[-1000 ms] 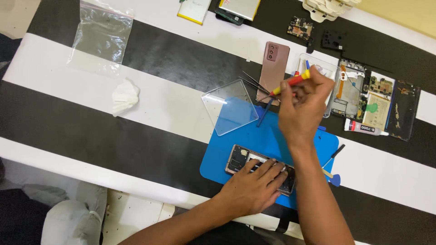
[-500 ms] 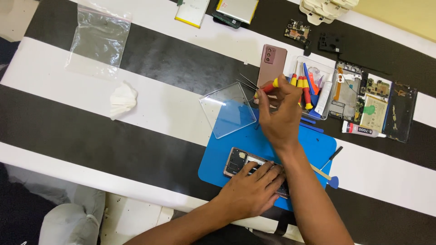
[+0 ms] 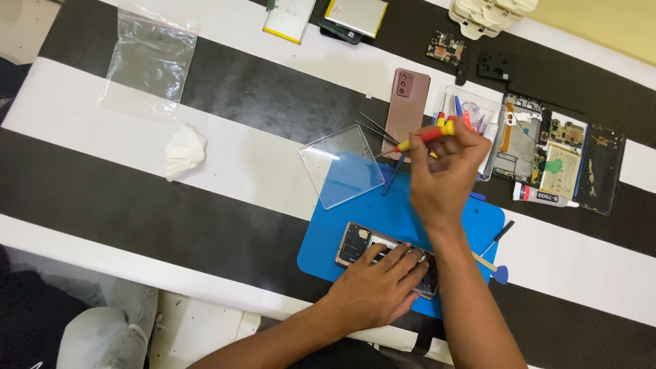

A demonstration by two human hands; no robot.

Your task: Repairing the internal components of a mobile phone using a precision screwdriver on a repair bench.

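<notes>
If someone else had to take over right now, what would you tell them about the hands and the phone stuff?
Left hand: flat on the opened phone, pinning it to the blue mat.
Right hand: raised above the mat, gripping a red-and-yellow screwdriver.
Nearby: clear glass sheet, tweezers, bronze back cover, parts tray, glue tube.
Done: back cover off, phone open.
Left: the screwdriver tip is not at the phone yet.
</notes>
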